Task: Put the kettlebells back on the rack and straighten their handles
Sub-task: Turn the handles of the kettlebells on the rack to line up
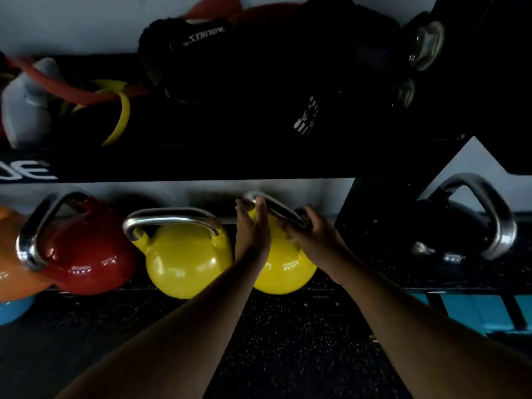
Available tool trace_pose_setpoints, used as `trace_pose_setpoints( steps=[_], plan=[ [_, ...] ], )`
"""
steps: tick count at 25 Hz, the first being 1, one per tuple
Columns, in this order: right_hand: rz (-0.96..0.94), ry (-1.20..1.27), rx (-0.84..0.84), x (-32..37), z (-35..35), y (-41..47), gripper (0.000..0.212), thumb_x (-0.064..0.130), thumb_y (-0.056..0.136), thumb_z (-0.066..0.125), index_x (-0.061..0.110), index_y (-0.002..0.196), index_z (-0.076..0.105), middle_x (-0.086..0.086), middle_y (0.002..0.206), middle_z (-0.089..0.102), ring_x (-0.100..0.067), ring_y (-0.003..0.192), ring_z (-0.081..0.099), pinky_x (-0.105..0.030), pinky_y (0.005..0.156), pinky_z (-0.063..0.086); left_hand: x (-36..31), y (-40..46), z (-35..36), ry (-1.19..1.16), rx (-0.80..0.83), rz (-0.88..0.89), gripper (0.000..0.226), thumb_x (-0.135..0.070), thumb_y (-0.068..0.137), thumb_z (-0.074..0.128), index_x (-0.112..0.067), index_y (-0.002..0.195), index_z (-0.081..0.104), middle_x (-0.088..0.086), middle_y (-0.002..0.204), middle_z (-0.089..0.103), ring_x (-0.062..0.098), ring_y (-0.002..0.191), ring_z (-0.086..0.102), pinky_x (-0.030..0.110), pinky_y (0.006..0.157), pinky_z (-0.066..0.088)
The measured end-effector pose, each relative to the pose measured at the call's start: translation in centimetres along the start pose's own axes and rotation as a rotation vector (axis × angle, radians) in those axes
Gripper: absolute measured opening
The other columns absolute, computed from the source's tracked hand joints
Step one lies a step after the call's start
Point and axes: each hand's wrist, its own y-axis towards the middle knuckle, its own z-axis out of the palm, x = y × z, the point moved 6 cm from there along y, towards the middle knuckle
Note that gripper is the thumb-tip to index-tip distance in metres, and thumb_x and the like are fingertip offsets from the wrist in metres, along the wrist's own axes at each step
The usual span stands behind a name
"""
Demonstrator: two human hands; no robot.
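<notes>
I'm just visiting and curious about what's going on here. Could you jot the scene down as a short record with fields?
place: bottom shelf of a dark rack, speckled floor below
row, left to right: orange kettlebell, red kettlebell, yellow kettlebell, second yellow kettlebell, black kettlebell
left hand: open, flat against the left end of the second yellow kettlebell's handle
right hand: closed on that handle's right end
handle: runs at a slant
upper shelf: bands, dark gear
</notes>
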Motion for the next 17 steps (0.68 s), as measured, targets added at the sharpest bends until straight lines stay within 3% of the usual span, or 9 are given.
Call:
trace_pose_setpoints(
  steps=[4,7,9,12,13,15,17],
  plan=[
    [0.001,0.081,-0.04,0.8,1.7,-0.4,0.05,0.065,0.078,0.052,0.035,0.117,0.056,0.001,0.095,0.068,-0.022,0.084,0.065,-0.043,0.072,0.053,0.1,1.1,0.9,-0.117,0.11,0.008,0.071,-0.065,0.094,0.026,-0.036,0.153,0.002,-0.005,0.163,0.007,0.02,0.148,0.015,0.041,0.116,0.017],
    [0.041,0.162,-0.119,0.5,2.6,-1.5,0.044,0.054,0.087,0.046,0.033,0.125,0.054,0.0,0.102,0.066,-0.026,0.093,0.065,-0.039,0.077,0.051,-0.8,2.3,1.2,-0.113,0.261,0.112,0.058,-0.051,0.1,0.028,-0.025,0.151,0.023,-0.01,0.153,0.029,0.004,0.14,0.023,0.017,0.107,0.023],
    [0.071,0.3,-0.118,0.2,2.6,-1.9,0.035,0.041,0.097,0.045,0.028,0.129,0.055,0.0,0.103,0.065,-0.022,0.09,0.064,-0.026,0.071,0.051,-0.8,1.6,1.7,-0.121,0.293,0.145,0.051,-0.043,0.103,0.027,-0.027,0.151,0.023,-0.017,0.147,0.03,-0.003,0.134,0.022,0.012,0.102,0.021],
    [0.102,0.462,-0.143,0.3,2.2,-2.2,0.034,0.023,0.104,0.037,0.014,0.131,0.056,-0.011,0.121,0.064,-0.003,0.085,0.063,-0.005,0.057,0.045,-0.2,0.7,2.2,-0.153,0.234,0.156,0.051,-0.044,0.103,0.027,-0.033,0.152,0.018,-0.016,0.146,0.032,0.0,0.132,0.025,0.01,0.099,0.026],
    [0.103,0.471,-0.148,0.3,2.3,-2.2,0.035,0.023,0.105,0.035,0.012,0.131,0.055,-0.01,0.123,0.063,0.007,0.079,0.061,-0.004,0.055,0.043,0.1,0.7,2.3,-0.157,0.223,0.151,0.053,-0.05,0.1,0.027,-0.037,0.151,0.017,-0.015,0.147,0.032,0.003,0.135,0.026,0.014,0.103,0.03],
    [0.09,0.507,-0.134,0.6,2.9,-2.3,0.037,0.022,0.105,0.033,0.01,0.135,0.052,-0.004,0.123,0.06,0.015,0.072,0.058,0.0,0.053,0.041,0.2,1.4,2.2,-0.103,0.24,0.134,0.063,-0.07,0.087,0.024,-0.049,0.147,0.015,-0.011,0.157,0.026,0.014,0.145,0.022,0.037,0.117,0.024],
    [0.089,0.566,-0.116,1.3,3.7,-2.1,0.042,0.022,0.106,0.03,0.012,0.144,0.042,0.001,0.133,0.053,0.009,0.089,0.055,0.003,0.056,0.039,0.0,2.2,2.1,-0.092,0.279,0.123,0.066,-0.073,0.085,0.024,-0.049,0.146,0.016,-0.007,0.16,0.02,0.018,0.148,0.017,0.046,0.12,0.018]
  ],
)
